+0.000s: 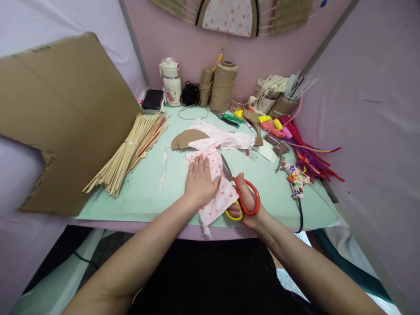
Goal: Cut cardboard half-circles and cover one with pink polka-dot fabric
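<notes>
My left hand point(200, 181) lies flat, fingers stretched out, on a piece of pink fabric with red spots point(223, 199). The fabric rests on the pale green table point(157, 205), and its near corner hangs at the front edge. In my right hand point(247, 203) is a pair of scissors point(251, 199) with red and yellow handles, the blades pointing away and up beside the fabric's right edge. Just beyond lies more crumpled pink fabric point(226, 141), partly over a rounded piece of cardboard point(188, 139).
At left, a bundle of thin wooden sticks point(131, 151) lies by a large cardboard sheet point(65, 113). Twine spools point(225, 87) and a white bottle point(172, 85) stand at the back. A glue gun point(297, 179) with a cord and red pipe cleaners point(311, 153) are at right.
</notes>
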{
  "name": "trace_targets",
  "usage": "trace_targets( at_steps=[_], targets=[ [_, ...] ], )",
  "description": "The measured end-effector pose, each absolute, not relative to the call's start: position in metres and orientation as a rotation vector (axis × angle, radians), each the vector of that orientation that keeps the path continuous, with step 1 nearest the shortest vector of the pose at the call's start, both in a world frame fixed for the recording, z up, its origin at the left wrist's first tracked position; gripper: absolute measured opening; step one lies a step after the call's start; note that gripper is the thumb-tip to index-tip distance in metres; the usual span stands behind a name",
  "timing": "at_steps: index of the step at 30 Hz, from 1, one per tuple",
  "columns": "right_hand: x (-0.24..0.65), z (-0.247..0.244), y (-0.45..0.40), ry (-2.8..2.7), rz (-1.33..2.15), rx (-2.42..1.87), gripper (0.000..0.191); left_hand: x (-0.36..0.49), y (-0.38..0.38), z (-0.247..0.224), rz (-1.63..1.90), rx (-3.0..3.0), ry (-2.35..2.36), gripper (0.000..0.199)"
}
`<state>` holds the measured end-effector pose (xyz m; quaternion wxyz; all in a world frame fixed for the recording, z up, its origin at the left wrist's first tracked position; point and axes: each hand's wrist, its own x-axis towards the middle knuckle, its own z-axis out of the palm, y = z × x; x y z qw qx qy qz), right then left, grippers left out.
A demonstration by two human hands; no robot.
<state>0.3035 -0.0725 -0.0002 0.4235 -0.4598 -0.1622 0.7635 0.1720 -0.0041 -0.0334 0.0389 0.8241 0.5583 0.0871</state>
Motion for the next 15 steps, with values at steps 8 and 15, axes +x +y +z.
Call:
trace_targets(
  at_steps=[8, 15],
  targets=[
    [0.318, 0.005, -0.065, -0.509, 2.09, -1.132, 0.076, 0.173, -0.005, -0.034, 0.274, 2.516, 1.723, 0.073],
    [0.321, 0.008, -0.055, -0.41, 2.143, -1.104, 0.077, 0.173, -0.005, -0.035, 0.294, 2.513, 1.727, 0.072]
  ],
)
